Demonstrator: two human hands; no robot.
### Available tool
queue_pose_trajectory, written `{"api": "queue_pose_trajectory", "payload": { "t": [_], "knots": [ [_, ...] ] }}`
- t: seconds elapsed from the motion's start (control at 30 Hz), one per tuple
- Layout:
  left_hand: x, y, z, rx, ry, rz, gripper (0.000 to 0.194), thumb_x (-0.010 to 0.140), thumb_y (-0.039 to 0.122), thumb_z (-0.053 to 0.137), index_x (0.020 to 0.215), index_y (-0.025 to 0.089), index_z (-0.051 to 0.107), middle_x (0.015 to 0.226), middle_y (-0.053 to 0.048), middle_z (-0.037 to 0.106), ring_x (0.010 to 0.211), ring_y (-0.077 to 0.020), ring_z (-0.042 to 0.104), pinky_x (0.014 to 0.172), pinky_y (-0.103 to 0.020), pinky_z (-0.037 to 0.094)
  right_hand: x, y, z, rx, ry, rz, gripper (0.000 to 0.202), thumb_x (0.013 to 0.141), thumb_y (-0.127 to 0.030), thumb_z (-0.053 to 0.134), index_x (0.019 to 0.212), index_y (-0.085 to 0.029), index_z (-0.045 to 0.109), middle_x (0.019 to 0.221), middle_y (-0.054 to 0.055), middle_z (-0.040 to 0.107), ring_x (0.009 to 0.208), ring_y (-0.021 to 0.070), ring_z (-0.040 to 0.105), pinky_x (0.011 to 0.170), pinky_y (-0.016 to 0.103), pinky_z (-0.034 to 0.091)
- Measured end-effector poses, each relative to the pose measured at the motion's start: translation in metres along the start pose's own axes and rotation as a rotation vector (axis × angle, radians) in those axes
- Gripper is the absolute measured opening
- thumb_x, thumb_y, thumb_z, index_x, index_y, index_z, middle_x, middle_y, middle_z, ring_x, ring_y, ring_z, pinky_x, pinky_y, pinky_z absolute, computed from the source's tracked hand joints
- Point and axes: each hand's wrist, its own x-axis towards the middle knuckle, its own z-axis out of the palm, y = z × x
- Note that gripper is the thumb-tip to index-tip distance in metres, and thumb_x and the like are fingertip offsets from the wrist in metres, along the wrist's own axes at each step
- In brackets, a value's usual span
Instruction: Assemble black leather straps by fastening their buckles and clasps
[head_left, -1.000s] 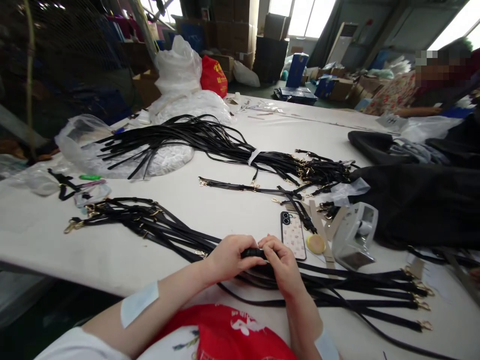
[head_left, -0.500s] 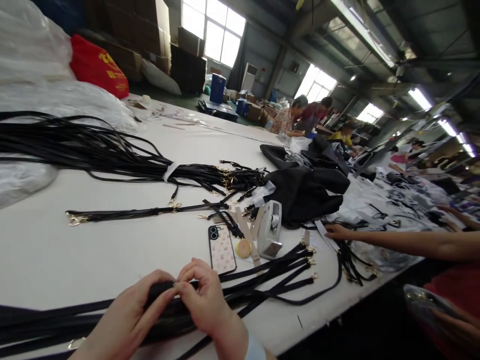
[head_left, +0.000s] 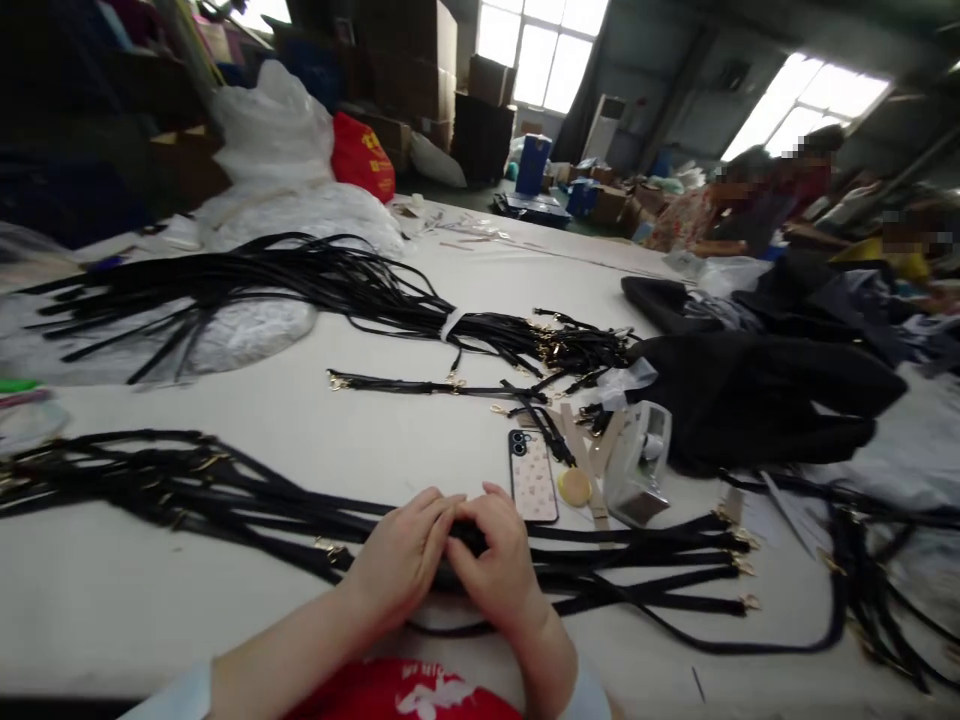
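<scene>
Both hands meet over the middle of a long bundle of black straps lying along the near side of the white table. My left hand is closed around the bundle, its fingers pressed against the other hand. Closed too, my right hand curls over a dark rounded part of the straps. Gold clasps show at the strap ends to the right. What lies under the fingers is hidden. Just beyond the right hand is a phone in a patterned case.
A tape dispenser and a round yellow item sit right of the phone. Farther back lies a tied strap bundle. Black fabric is piled at right. People stand beyond the table.
The view has swung left, so table items appear farther right and more of the left side shows. Both hands remain together on the straps. The other person's arm at right is out of view.
</scene>
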Motion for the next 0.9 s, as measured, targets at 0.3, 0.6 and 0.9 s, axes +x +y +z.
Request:
{"api": "queue_pose_trajectory", "payload": {
  "t": [0.3, 0.6, 0.9],
  "knots": [
    [0.017, -0.007, -0.023, -0.858, 0.133, -0.601, 0.060, 0.091, 0.063, 0.039, 0.093, 0.009, 0.066, 0.062, -0.004, 0.062, 0.037, -0.0074, 0.047, 0.034, -0.018, 0.028, 0.000, -0.001, -0.006, 0.064, 0.016, 0.037, 0.009, 0.082, -0.025, 0.066, 0.082, -0.023, 0.057, 0.073, -0.003, 0.063, 0.071, 0.0166, 0.060, 0.107, 0.050, 0.036],
    [0.019, -0.001, -0.038, -0.821, -0.010, -0.429, 0.059, 0.089, 0.063, 0.045, 0.111, 0.011, 0.063, 0.088, -0.008, 0.068, 0.050, -0.0103, 0.058, 0.043, -0.021, 0.044, -0.004, 0.000, -0.005, 0.116, 0.079, 0.080, 0.010, 0.081, -0.026, 0.066, 0.082, -0.023, 0.057, 0.071, -0.003, 0.060, 0.071, 0.0163, 0.059, 0.107, 0.049, 0.040],
    [0.014, 0.000, -0.062, -0.346, -0.287, -0.038, 0.023, 0.090, 0.027, 0.058, 0.105, 0.021, 0.073, 0.103, -0.004, 0.074, 0.094, -0.0182, 0.067, 0.085, -0.024, 0.049, -0.007, 0.006, -0.002, 0.171, 0.005, 0.063, 0.009, 0.081, -0.024, 0.065, 0.087, -0.022, 0.058, 0.077, -0.001, 0.060, 0.080, 0.0178, 0.061, 0.110, 0.049, 0.037]
  ]
}}
